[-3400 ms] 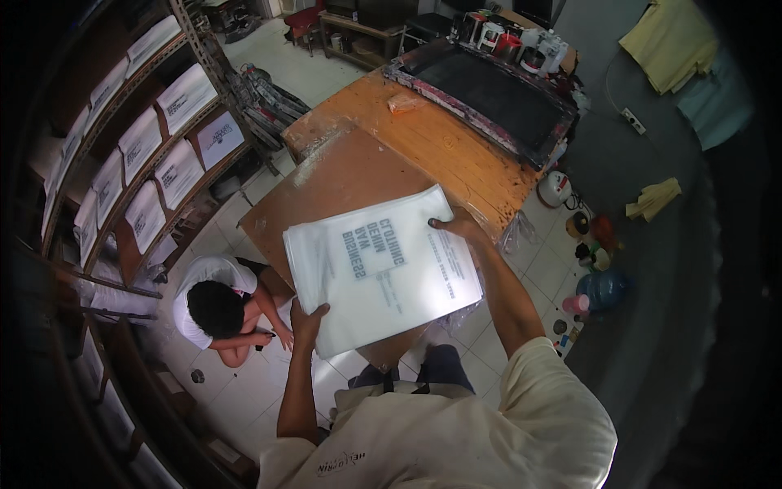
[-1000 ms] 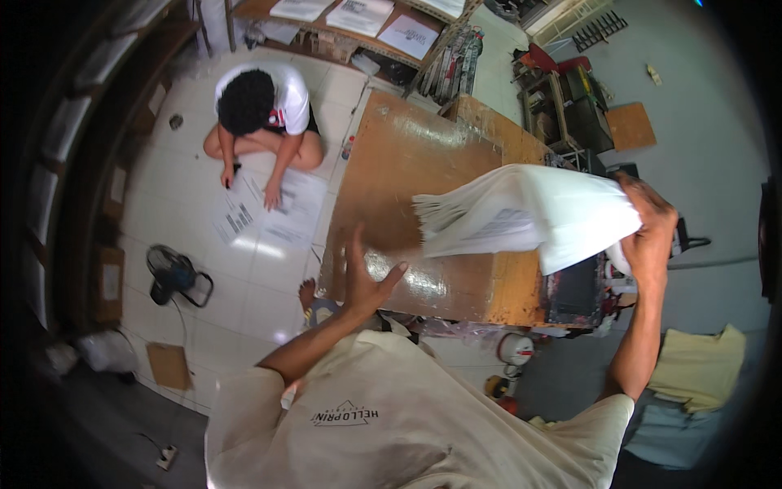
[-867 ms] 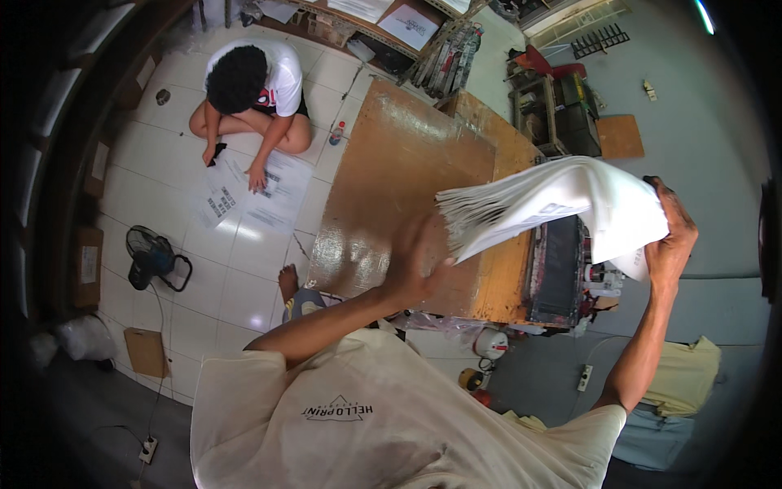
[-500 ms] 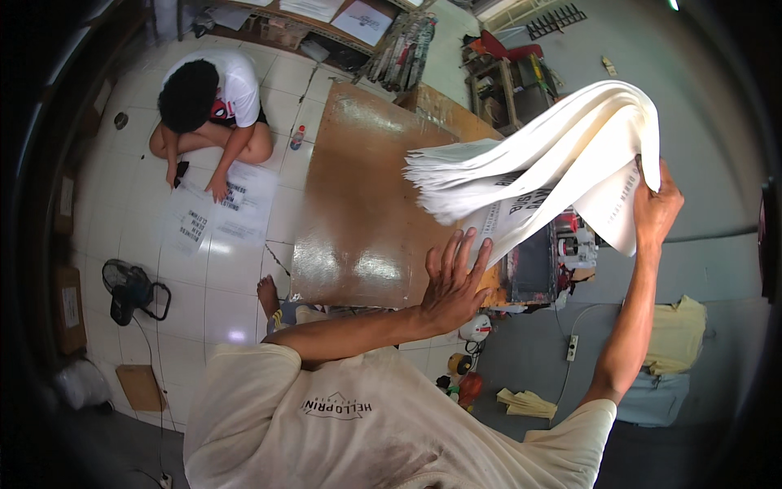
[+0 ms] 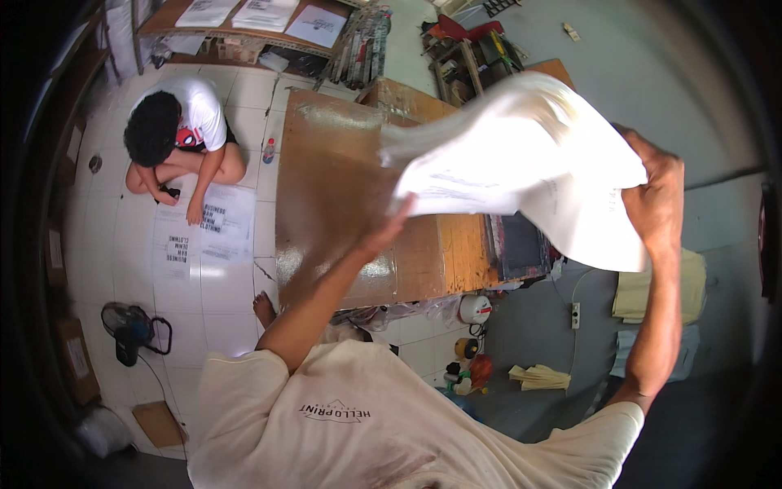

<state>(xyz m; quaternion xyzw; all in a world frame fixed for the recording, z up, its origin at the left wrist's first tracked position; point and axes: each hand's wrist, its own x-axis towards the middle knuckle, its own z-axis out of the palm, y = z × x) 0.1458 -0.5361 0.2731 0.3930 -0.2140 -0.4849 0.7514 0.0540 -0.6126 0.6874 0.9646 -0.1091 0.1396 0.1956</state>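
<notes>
A thick bundle of white printed sheets point(image 5: 521, 155) arches in the air above the brown worktable point(image 5: 326, 236), blurred by motion. My right hand point(image 5: 658, 191) is closed on its right end, thumb side up. The near sheet hangs down in a curved flap beside that hand. At the bundle's lower left edge is my left hand point(image 5: 389, 231), seen edge-on and smeared. Whether its fingers grip the sheets or only lie against them does not show. Dark print is visible on several of the sheets.
Another person point(image 5: 183, 130) sits cross-legged on the tiled floor at the left, hands on printed sheets point(image 5: 221, 224). A small bottle point(image 5: 269, 151) and a black fan point(image 5: 130, 330) stand nearby. Past the table are a shelf with white stacks point(image 5: 265, 12) and a cluttered rack point(image 5: 472, 65).
The bundle has swung left and flattened, its loose left ends now blurred. My left hand has moved left and up from in front of it. My right hand still holds the right end.
</notes>
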